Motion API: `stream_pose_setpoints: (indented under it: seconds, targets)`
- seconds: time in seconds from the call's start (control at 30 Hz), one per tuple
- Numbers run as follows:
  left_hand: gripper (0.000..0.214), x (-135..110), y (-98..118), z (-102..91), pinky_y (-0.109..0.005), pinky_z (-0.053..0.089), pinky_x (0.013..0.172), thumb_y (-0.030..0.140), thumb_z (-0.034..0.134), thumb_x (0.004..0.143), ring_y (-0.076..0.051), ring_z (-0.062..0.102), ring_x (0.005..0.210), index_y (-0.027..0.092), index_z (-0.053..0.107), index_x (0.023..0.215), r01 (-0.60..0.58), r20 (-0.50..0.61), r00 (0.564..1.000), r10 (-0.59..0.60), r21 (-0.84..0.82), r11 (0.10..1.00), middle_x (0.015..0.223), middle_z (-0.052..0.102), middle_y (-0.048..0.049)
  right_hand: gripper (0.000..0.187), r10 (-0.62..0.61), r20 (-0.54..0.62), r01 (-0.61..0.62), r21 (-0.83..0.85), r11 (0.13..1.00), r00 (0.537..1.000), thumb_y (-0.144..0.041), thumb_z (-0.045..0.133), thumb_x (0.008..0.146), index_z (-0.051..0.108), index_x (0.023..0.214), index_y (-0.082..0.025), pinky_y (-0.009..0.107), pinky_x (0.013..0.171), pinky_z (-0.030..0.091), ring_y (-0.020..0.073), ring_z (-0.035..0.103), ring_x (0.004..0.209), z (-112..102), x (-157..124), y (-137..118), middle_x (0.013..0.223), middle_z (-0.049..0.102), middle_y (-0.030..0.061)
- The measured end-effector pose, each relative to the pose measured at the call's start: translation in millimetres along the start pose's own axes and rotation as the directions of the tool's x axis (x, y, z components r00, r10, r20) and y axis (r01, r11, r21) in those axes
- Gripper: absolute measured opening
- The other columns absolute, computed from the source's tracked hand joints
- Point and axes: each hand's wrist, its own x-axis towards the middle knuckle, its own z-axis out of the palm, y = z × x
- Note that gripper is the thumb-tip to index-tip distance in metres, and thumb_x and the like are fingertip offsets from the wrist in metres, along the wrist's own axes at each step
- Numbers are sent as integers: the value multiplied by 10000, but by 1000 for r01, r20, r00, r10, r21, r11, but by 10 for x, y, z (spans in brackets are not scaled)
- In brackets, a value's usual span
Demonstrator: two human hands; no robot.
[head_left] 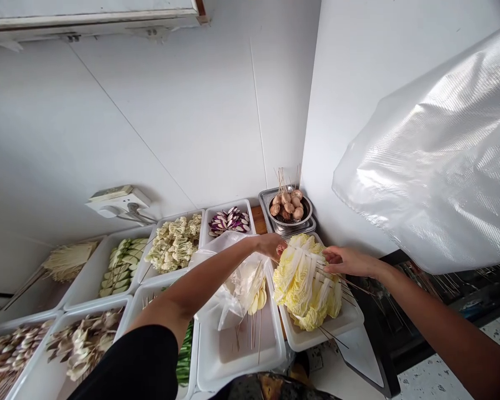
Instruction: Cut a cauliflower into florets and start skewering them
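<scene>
Cabbage (pixel 306 283), already skewered, is heaped in a white tray (pixel 353 318) right of centre; what is left cannot be told. Silvery plastic (pixel 433 144) is hung at right. The adjoining tray (pixel 219 344) is partly covered by a thin bag (pixel 235 289). The pile is flanked by left hand (pixel 270 245) and right hand (pixel 350 261), fingers curled, grip unclear.
</scene>
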Motion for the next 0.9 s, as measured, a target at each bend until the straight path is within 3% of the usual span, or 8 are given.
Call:
stream_pose_setpoints:
  seconds: [0.07, 0.17, 0.27, 0.4, 0.6, 0.7, 0.8, 0.9]
  targets:
    - [161, 8, 62, -36, -204, 414, 638, 140, 636, 647, -126, 573, 681, 144, 670, 804, 21, -3, 1000, -21, 24, 999, 731, 638, 3, 666, 6, 73, -12, 83, 996, 997, -512, 768, 598, 586, 1120, -139, 283, 739, 469, 189, 590, 872, 39, 72, -80, 976, 647, 66]
    - [143, 7, 175, -96, -202, 404, 615, 134, 639, 620, -127, 566, 672, 141, 649, 762, 66, 13, 998, -67, 44, 997, 720, 631, 8, 576, 67, 139, -85, 122, 989, 988, -518, 779, 568, 631, 968, -130, 254, 619, 459, 166, 585, 752, 91, 172, -187, 853, 656, 40]
    - [133, 6, 246, -129, -199, 399, 608, 118, 630, 595, -120, 544, 649, 141, 628, 726, 74, 15, 997, -75, 51, 996, 684, 611, 19, 554, 51, 142, -69, 124, 990, 989, -466, 811, 544, 640, 959, -141, 273, 717, 490, 197, 616, 850, 110, 224, -300, 932, 683, 48]
    - [141, 7, 265, -142, -194, 391, 592, 117, 620, 588, -115, 530, 631, 140, 639, 726, 74, 19, 997, -75, 40, 996, 663, 613, 25, 564, 11, 247, -61, 199, 978, 969, -388, 847, 502, 657, 974, -147, 336, 878, 491, 263, 612, 1024, 140, 273, -453, 1045, 692, 75]
    - [267, -75, 340, -212, -202, 408, 614, 209, 689, 606, -136, 564, 679, 140, 702, 864, 46, -24, 999, -45, 32, 998, 726, 668, 12, 568, -21, 436, -225, 504, 834, 900, -286, 856, 488, 655, 997, -135, 397, 914, 499, 231, 664, 938, 254, 342, -552, 999, 716, 91]
    - [258, -153, 432, -242, -195, 411, 618, 197, 692, 622, -132, 575, 681, 133, 705, 871, 53, -28, 998, -52, 64, 997, 720, 667, 11, 538, -52, 438, -218, 542, 811, 897, -246, 843, 514, 658, 1006, -132, 395, 897, 512, 226, 677, 901, 302, 311, -575, 976, 725, 90]
    - [324, -263, 536, -286, -210, 438, 705, 186, 700, 651, -154, 601, 791, 142, 690, 971, 43, -55, 998, -35, 154, 987, 864, 685, -21, 528, -74, 423, -194, 556, 808, 903, -224, 825, 553, 650, 1042, -128, 403, 915, 504, 235, 676, 927, 324, 226, -605, 1006, 722, 98]
    - [510, -436, 624, -390, -259, 436, 841, 227, 757, 636, -204, 578, 982, 151, 634, 1125, 83, -172, 985, -28, 320, 944, 1091, 637, -83, 526, -109, 422, -175, 577, 798, 900, -210, 808, 590, 640, 1082, -128, 394, 946, 489, 237, 663, 986, 319, 86, -610, 1052, 711, 105]
